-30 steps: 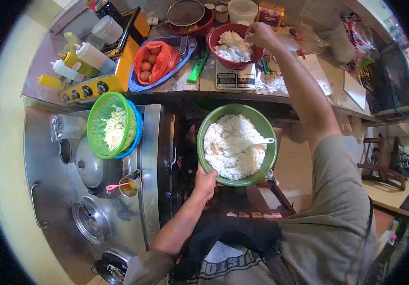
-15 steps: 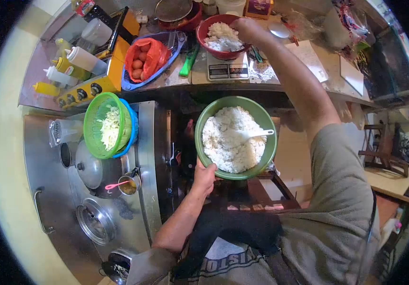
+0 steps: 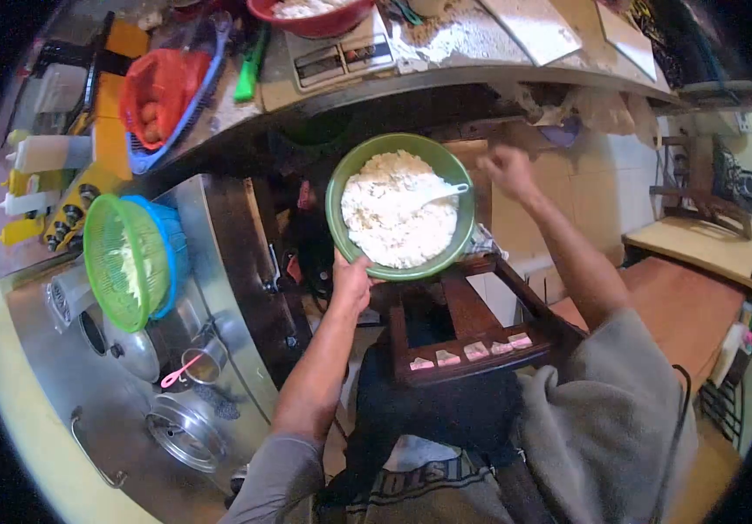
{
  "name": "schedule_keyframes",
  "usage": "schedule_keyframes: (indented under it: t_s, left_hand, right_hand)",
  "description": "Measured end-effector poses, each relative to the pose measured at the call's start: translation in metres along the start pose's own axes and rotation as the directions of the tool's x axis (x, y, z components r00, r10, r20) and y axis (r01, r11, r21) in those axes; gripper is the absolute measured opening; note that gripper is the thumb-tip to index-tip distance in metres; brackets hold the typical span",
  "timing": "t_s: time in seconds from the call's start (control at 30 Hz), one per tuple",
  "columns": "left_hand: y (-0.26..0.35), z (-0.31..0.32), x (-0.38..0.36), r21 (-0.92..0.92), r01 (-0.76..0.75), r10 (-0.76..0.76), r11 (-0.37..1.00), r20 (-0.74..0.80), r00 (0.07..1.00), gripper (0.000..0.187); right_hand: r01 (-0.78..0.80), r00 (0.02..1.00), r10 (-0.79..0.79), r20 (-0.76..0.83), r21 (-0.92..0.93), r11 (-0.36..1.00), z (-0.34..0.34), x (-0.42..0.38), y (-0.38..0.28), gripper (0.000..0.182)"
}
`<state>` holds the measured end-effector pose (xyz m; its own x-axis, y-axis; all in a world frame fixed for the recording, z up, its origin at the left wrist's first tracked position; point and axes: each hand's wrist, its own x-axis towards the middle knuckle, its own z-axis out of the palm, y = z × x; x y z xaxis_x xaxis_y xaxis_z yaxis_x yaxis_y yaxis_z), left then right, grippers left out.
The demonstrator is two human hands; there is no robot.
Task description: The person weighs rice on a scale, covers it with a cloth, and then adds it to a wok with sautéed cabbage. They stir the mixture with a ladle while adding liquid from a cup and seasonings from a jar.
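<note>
My left hand [image 3: 352, 284] grips the near left rim of a green bowl [image 3: 466, 218], holding it up in front of me. White rice [image 3: 380, 223] fills much of the bowl. A white rice paddle [image 3: 441, 194] lies in the rice, its handle reaching toward the right rim. Off to the right of the bowl, apart from it, my right hand [image 3: 508, 170] hangs in the air with its fingers curled in; I see nothing in them. On the counter, a red bowl [image 3: 328, 26] with more rice sits on a kitchen scale [image 3: 343, 63], cut off by the top edge.
Left of me, a green basket [image 3: 101, 279] with pale shreds nests beside a blue one [image 3: 175, 258]. A small pot [image 3: 210, 362] with a pink spoon stands on the steel top. A dark wooden chair [image 3: 467, 341] is below the bowl. Squeeze bottles [image 3: 53, 155] line the left.
My right hand has pulled back from the red bowl to beside the green bowl. The view has turned downward and right. My left hand still holds the green bowl.
</note>
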<state>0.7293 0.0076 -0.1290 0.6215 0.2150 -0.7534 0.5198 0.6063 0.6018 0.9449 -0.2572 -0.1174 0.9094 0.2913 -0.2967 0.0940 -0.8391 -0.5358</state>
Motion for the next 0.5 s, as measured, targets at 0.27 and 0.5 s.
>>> schedule_keyframes:
  t_s: [0.27,0.5]
  left_hand:
    - [-0.056,-0.021,0.108,0.105,0.003,-0.003,0.994,0.004,1.000,0.062]
    - [-0.089,-0.013,0.161,0.252,0.001,-0.028,0.968,0.105,0.994,0.057]
  right_hand:
    - [0.386,0.862,-0.225,0.454,-0.303,0.871,0.197,-0.060,0.179,0.029]
    - [0.361,0.584,-0.009,0.812,-0.250,0.898,0.123,-0.073,0.092,0.026]
